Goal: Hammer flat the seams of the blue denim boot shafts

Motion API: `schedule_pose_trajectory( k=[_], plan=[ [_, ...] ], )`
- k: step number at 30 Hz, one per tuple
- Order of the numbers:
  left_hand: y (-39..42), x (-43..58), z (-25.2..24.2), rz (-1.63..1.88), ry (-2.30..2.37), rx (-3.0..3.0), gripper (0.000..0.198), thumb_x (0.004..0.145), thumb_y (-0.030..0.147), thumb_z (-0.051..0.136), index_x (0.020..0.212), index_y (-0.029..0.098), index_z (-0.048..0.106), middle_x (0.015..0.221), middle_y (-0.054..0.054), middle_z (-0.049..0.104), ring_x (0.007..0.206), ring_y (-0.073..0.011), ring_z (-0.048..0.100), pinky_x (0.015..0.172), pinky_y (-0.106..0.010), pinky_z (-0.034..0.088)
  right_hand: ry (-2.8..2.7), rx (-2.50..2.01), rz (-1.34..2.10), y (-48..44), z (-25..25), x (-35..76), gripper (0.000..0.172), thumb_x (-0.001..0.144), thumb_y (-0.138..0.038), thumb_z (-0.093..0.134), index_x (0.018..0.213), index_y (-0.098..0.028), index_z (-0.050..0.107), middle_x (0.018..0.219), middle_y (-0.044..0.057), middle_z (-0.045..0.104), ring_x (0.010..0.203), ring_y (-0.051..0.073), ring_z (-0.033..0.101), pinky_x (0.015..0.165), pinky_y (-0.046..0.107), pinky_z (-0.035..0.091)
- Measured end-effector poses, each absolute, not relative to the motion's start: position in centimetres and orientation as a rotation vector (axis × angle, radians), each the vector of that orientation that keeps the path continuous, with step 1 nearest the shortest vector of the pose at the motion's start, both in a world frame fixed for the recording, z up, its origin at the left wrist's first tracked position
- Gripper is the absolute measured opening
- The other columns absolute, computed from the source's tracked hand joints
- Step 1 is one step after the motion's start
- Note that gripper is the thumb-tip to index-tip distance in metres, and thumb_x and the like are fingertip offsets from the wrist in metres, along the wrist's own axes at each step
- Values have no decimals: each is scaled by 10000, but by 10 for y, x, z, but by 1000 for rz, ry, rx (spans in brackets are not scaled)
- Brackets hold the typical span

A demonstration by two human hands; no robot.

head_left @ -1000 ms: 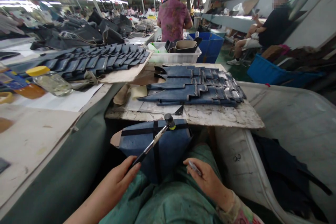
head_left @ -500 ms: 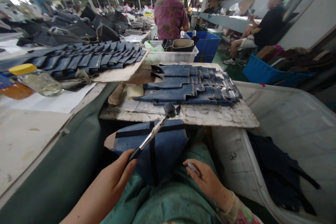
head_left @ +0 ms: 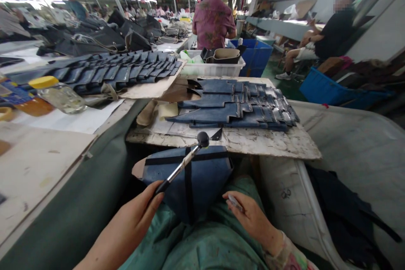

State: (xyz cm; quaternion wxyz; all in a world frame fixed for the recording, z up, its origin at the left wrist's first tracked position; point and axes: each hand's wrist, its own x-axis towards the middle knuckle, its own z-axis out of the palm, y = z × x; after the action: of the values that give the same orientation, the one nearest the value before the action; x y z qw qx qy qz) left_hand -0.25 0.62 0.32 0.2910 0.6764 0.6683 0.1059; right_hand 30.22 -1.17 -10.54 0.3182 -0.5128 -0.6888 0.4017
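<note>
My left hand (head_left: 133, 223) grips the black handle of a small hammer (head_left: 185, 161), whose round black head hangs above the top edge of a blue leather piece (head_left: 202, 177). That piece, crossed by black strips, lies on my lap over green cloth. Its lower right edge is under my right hand (head_left: 249, 217), which also pinches a small silvery object I cannot make out. Beyond the piece, a worn board (head_left: 268, 143) carries an overlapped row of blue leather pieces (head_left: 240, 107).
A second row of blue pieces (head_left: 120, 71) lies on the left table beside a yellow-capped jar (head_left: 58, 95). A white bin (head_left: 348, 147) with dark material stands at my right. A person in a pink shirt (head_left: 214, 19) stands ahead; another person sits at the right (head_left: 325, 36).
The hammer head rose a little half a second ago and has come back down close to the top edge of the piece. My right hand has stayed on the piece.
</note>
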Motion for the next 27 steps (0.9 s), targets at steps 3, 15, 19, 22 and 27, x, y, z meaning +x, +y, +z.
schedule_pose_trajectory(
  k=[3,15,19,22,27],
  plan=[
    [5,-5,5,229,1819,1793,482,885,488,341,1247,232,531,1124,-26,681,1009,-208,650,863,-276,504,-1798,-1366,1044,-12,-109,303,342,888,-399,452,1034,-160,648,896,85,696,750,162,645,777,280,527],
    [-18,-39,-3,127,1904,1764,468,877,472,349,1230,240,553,1088,-10,698,988,-204,661,847,-256,516,-1792,-1378,1056,-10,-112,303,331,881,-396,473,1033,-164,653,899,89,699,755,168,654,792,287,531],
    [-20,-37,-1,286,1956,1800,498,871,487,354,1283,252,505,1120,-10,685,992,-205,660,827,-247,521,-1788,-1359,1053,-8,-114,302,336,878,-403,476,1041,-169,652,933,93,697,757,170,656,778,289,537],
    [-19,-38,-3,224,1967,1786,501,873,488,340,1264,235,525,1068,-19,706,951,-210,674,810,-253,529,-1767,-1367,1072,-8,-113,303,341,879,-412,473,1042,-172,652,945,95,696,760,172,659,763,282,541],
    [-16,-40,-2,249,1956,1774,501,881,493,335,1281,247,509,1135,-2,679,1025,-200,645,856,-244,509,-1775,-1384,1081,-10,-113,304,352,881,-428,469,1034,-173,657,929,94,696,760,174,656,778,283,536]
  ],
)
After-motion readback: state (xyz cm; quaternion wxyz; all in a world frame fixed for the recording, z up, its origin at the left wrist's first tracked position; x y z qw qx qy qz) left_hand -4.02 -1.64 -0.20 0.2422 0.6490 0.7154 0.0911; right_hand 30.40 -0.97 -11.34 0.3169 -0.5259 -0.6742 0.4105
